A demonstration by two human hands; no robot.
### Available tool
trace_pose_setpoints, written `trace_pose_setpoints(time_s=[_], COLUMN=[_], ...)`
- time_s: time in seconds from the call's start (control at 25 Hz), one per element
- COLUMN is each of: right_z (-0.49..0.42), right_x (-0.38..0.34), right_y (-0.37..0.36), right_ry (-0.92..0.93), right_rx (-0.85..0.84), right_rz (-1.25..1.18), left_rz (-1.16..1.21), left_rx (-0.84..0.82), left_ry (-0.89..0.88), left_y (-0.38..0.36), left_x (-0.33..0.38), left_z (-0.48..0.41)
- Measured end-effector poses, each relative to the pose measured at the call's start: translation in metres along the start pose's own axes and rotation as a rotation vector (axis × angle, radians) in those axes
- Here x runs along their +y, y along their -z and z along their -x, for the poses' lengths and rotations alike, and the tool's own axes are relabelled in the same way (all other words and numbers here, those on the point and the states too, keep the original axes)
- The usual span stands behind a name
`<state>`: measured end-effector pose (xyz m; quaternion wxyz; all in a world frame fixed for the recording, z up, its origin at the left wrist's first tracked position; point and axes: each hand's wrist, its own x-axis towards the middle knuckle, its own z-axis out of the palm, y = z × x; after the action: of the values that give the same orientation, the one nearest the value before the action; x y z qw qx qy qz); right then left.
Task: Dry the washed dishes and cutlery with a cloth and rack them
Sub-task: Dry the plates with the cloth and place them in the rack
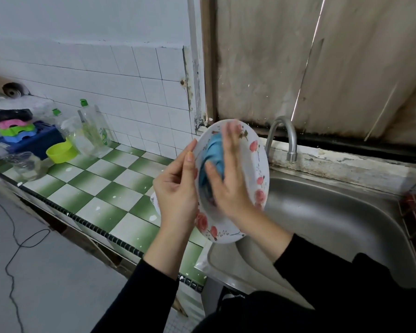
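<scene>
Nearly upright over the sink [334,212]: floral plate [256,174], rim gripped by left hand [175,188]; flat, straight-fingered right hand [228,181] presses blue cloth [214,152] onto its face.

We see a white plate [256,164] patterned with red-pink roses on thin brown stems; the cloth [215,150] is blue; our sleeves [154,296] are black; the countertop [101,188] is chequered green and white; the bowl [60,151] is lime green; the crate [42,140] dark blue; the wall tiles [130,75] white.
</scene>
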<state>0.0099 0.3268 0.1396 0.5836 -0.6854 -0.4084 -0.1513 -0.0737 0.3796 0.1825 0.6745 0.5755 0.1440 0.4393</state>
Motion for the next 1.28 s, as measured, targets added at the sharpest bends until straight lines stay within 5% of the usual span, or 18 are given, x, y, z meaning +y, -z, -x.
trace_pose_setpoints(time_s=[0.16, 0.32, 0.6, 0.72, 0.92, 1.04, 1.16, 1.28], right_z=[0.064, 0.066, -0.019, -0.039, -0.042, -0.041, -0.032, -0.030], right_x=[0.019, 0.058, 0.046, 0.052, 0.055, 0.060, 0.059, 0.054], right_y=[-0.004, 0.019, 0.046, 0.062, 0.083, 0.097, 0.106, 0.099], right_ry=[0.087, -0.197, -0.748, -0.896, -0.710, -0.726, -0.755, -0.780], right_rx=[-0.202, 0.082, 0.683, 0.760, 0.534, 0.331, 0.005, -0.216], right_rz=[0.111, 0.236, -0.500, -0.836, -1.147, -1.136, -0.879, -0.577], left_rz=[0.004, -0.018, -0.036, -0.006, 0.108, 0.263, 0.457, 0.350], left_rx=[0.054, -0.001, -0.052, 0.053, 0.059, 0.008, 0.079, 0.043], left_ry=[-0.056, -0.045, -0.109, 0.063, 0.796, 0.832, 0.817, 0.671], left_y=[0.012, 0.011, 0.007, 0.014, 0.027, 0.034, 0.042, 0.041], left_x=[0.012, 0.015, 0.016, 0.002, -0.012, -0.009, -0.004, -0.001], left_z=[-0.007, 0.001, 0.005, 0.001, -0.002, -0.008, -0.021, -0.021])
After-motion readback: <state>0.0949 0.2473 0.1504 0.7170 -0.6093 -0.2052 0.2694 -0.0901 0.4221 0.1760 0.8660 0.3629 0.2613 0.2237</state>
